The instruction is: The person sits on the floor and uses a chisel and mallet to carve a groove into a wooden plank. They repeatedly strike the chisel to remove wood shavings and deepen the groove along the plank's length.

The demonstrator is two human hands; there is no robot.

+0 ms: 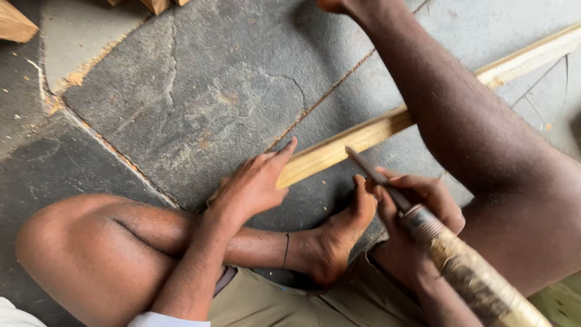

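Wood strip [363, 138] on stone floor [200, 91]; left hand [254, 184] on its near end; chisel [423, 227] in right hand [417, 206], just right.

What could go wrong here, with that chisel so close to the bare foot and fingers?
The chisel in the right hand has its blade tip beside the bare foot; a slip might cut the toes. The left hand pins the wooden strip just ahead of the blade, so its fingers could be hit if the strip shifts.

The cracked grey stone floor [200, 103] carries a long wooden strip [339, 148], sawdust traces, and wood pieces [15, 24] at the top-left corner.
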